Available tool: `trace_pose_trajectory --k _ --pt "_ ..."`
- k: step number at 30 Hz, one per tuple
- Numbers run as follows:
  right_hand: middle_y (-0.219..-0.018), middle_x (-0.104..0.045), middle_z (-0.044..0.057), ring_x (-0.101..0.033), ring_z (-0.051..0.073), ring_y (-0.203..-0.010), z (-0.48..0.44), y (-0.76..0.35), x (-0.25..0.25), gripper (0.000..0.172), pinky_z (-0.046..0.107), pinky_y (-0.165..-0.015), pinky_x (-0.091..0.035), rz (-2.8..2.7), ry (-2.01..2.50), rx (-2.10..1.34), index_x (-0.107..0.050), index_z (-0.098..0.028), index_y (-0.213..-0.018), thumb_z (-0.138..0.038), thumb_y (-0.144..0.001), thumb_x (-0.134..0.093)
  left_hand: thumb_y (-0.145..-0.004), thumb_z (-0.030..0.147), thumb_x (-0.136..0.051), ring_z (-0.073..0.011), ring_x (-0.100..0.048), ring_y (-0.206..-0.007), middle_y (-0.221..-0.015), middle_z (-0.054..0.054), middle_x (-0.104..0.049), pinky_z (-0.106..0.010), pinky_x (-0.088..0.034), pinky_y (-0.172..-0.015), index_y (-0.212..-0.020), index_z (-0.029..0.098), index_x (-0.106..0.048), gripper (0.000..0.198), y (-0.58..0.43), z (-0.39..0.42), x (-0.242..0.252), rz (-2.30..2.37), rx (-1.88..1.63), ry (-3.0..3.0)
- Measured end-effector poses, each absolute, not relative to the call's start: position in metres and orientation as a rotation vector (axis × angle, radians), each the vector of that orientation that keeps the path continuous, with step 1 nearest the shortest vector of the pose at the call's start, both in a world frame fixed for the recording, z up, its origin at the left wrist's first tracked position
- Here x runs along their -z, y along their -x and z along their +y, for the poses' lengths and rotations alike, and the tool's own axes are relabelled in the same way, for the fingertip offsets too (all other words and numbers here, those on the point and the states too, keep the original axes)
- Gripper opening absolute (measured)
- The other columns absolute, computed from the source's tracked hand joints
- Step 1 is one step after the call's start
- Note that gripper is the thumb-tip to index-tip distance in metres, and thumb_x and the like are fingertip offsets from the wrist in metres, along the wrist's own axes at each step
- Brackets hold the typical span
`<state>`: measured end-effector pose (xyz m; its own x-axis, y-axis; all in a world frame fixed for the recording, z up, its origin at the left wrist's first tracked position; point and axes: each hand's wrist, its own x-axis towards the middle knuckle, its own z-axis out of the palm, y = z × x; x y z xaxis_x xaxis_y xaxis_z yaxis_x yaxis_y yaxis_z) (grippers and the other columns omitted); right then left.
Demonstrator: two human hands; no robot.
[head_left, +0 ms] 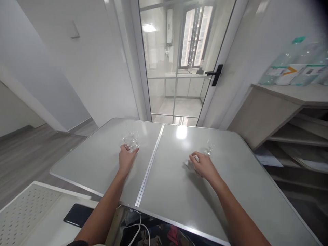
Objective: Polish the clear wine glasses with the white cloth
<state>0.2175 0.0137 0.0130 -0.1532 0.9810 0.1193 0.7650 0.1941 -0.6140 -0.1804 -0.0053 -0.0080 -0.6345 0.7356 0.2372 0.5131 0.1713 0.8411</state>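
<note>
A loose pile of small, clear, shiny pieces lies on the left half of a grey folding table. My left hand rests at the pile's near edge, thumb and fingers apart around some of the pieces. On the right half, my right hand is closed in a pinch. A small whitish object shows at its fingertips, too small to name, and a pale, blurred bit appears just left of them. Just beyond that hand sits a smaller cluster of clear pieces.
A metal seam splits the table. A glass door with a black handle stands behind it. Plastic bottles stand on a shelf unit at right. A dark phone-like slab and a white cable are at near left.
</note>
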Motion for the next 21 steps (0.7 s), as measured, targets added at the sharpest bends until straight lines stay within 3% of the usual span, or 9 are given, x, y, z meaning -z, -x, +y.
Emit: trace_pose_trajectory --k 3,7,10,14,16,18,21 --pt "-0.070 -0.068 0.006 -0.062 0.022 -0.068 0.012 -0.195 -0.009 0.050 0.031 -0.067 -0.045 -1.606 1.353 -0.958 -0.069 -0.019 -0.073 -0.060 -0.092 -0.048 -0.074 0.038 -0.078 -0.0238 -0.074 -0.087 -0.094 -0.008 -0.075 -0.039 -0.057 -0.086 -0.106 0.019 -0.058 0.042 0.193 -0.002 0.017 2.061 -1.501 -1.203" --pt "-0.064 -0.061 0.001 -0.050 0.015 -0.055 0.015 -0.188 -0.007 0.050 0.026 -0.054 -0.037 -1.120 1.066 -1.396 -0.070 -0.019 -0.083 -0.069 -0.081 -0.068 -0.072 0.036 -0.080 -0.0189 -0.072 -0.081 -0.090 -0.002 -0.071 -0.030 -0.055 -0.075 -0.109 0.020 -0.057 0.047 0.185 -0.001 0.017 1.831 -1.647 -1.224" --pt "-0.064 -0.059 -0.002 -0.046 0.012 -0.055 0.017 -0.192 -0.010 0.052 0.024 -0.052 -0.034 -0.926 0.936 -1.499 -0.069 -0.020 -0.088 -0.071 -0.078 -0.074 -0.072 0.036 -0.082 -0.0110 -0.061 -0.065 -0.078 0.005 -0.062 -0.022 -0.048 -0.064 -0.109 0.022 -0.058 0.046 0.142 -0.008 0.002 1.497 -1.588 -1.179" --pt "-0.068 -0.060 -0.002 -0.047 0.011 -0.059 0.019 -0.195 -0.010 0.055 0.023 -0.056 -0.035 -0.797 0.847 -1.556 -0.069 -0.018 -0.084 -0.070 -0.070 -0.082 -0.070 0.043 -0.087 -0.0067 -0.048 -0.057 -0.081 0.001 -0.063 -0.020 -0.038 -0.054 -0.093 0.017 -0.066 0.041 0.060 -0.005 -0.017 1.204 -1.231 -1.217" --pt "-0.069 -0.061 -0.002 -0.049 0.011 -0.060 0.021 -0.195 -0.007 0.054 0.024 -0.057 -0.036 -0.774 0.845 -1.565 -0.068 -0.018 -0.082 -0.066 -0.065 -0.086 -0.071 0.046 -0.087 -0.0054 -0.043 -0.055 -0.088 -0.003 -0.066 -0.021 -0.034 -0.052 -0.106 0.017 -0.069 0.049 0.026 0.007 -0.020 1.118 -1.113 -1.219" --pt "-0.070 -0.061 -0.003 -0.049 0.011 -0.061 0.024 -0.195 -0.003 0.051 0.024 -0.058 -0.036 -0.763 0.857 -1.565 -0.067 -0.019 -0.082 -0.059 -0.061 -0.090 -0.070 0.050 -0.087 -0.0048 -0.038 -0.052 -0.079 0.000 -0.063 -0.020 -0.030 -0.050 -0.112 0.017 -0.070 0.056 0.002 0.021 -0.018 1.073 -1.061 -1.202" --pt "-0.068 -0.056 -0.004 -0.047 0.011 -0.062 0.028 -0.198 0.000 0.048 0.024 -0.059 -0.036 -0.756 0.892 -1.500 -0.062 -0.019 -0.077 -0.056 -0.063 -0.089 -0.070 0.049 -0.087 -0.0062 -0.037 -0.053 -0.065 0.004 -0.052 -0.020 -0.028 -0.050 -0.092 0.014 -0.072 0.044 -0.016 0.034 -0.012 1.049 -1.071 -1.257"
